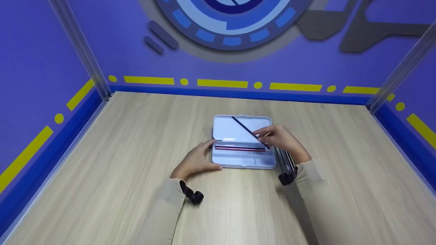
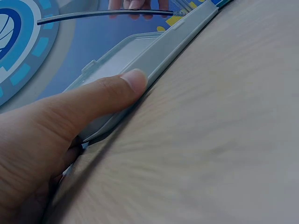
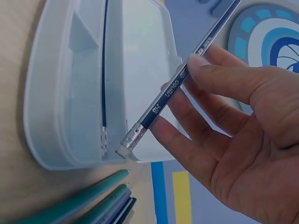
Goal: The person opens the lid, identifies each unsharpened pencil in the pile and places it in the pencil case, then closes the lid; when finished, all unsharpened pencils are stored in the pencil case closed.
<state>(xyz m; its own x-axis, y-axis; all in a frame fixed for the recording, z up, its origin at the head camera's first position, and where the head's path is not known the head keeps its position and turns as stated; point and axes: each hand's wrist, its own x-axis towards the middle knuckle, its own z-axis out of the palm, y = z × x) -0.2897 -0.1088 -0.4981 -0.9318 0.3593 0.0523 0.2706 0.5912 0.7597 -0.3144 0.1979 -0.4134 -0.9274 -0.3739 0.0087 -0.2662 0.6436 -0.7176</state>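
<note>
A white pencil case lies open on the table, its lid folded back. My left hand holds its left end, the thumb against the front wall and the fingers at the back left corner. My right hand pinches a dark HB pencil between thumb and fingers, tilted above the right part of the case. Its metal ferrule and white eraser point down toward the case. Along the back compartment lies at least one more dark pencil.
Several more pencils, some green, lie on the table right of the case, partly hidden under my right wrist. The wooden table is bounded by blue panels at the back and both sides.
</note>
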